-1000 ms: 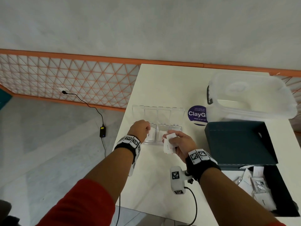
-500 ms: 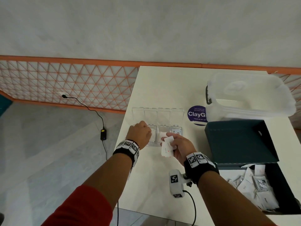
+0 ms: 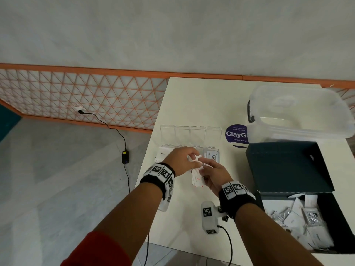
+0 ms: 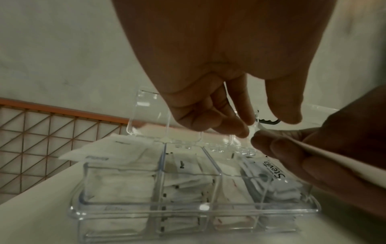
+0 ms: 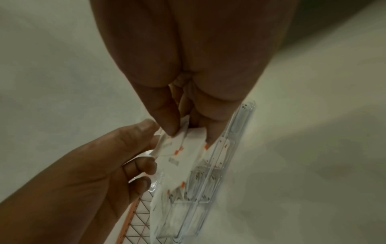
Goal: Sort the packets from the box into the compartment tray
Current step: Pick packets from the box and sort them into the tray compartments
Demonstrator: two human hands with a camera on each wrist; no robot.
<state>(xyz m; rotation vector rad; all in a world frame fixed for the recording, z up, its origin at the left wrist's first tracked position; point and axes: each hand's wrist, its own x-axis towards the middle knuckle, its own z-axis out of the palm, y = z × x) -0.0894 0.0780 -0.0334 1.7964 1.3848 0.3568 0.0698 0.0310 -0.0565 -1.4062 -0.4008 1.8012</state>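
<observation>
We see a small stack of white packets (image 3: 197,180) with red marks held at the centre of the head view, just in front of the tray (image 3: 212,160). Our right hand (image 3: 215,174) grips the stack, thumb curled over its top edge, as the right wrist view shows. Our left hand (image 3: 182,160) meets it from the left, its fingers (image 5: 146,127) pinching the top packet's edge.

The tray is clear plastic with four compartments in a row and its lid flaps standing open behind. In the left wrist view every compartment holds white packets; the rightmost one (image 4: 277,171) holds packets printed "Stevia".

At the lower right of the head view the dark box (image 3: 342,223) stands open, its lid raised, with more packets (image 3: 299,221) heaped inside. Above it sits a clear tub (image 3: 299,116), with a purple sticker (image 3: 235,134) on the table (image 3: 201,100) beside it.
</observation>
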